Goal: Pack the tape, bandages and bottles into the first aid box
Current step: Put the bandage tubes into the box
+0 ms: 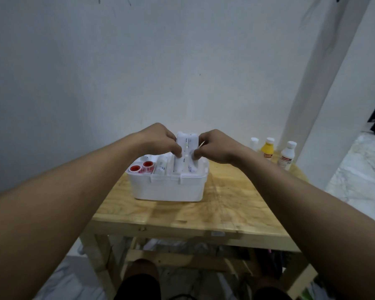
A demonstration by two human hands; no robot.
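Observation:
A white first aid box stands open on the wooden table. In its left compartment sit two tape rolls with red cores. A wrapped bandage roll lies in the middle compartment. Both my hands hold upright white bandage rolls over the box's right compartment, their lower ends inside it. My left hand grips them from the left, my right hand from the right. Three bottles stand at the table's far right: a small white one, a yellow one and a white one.
A white wall rises right behind the table. A white pillar stands at the right, past the bottles. Under the table are a lower shelf with clutter and my knees. Marble floor shows at the right.

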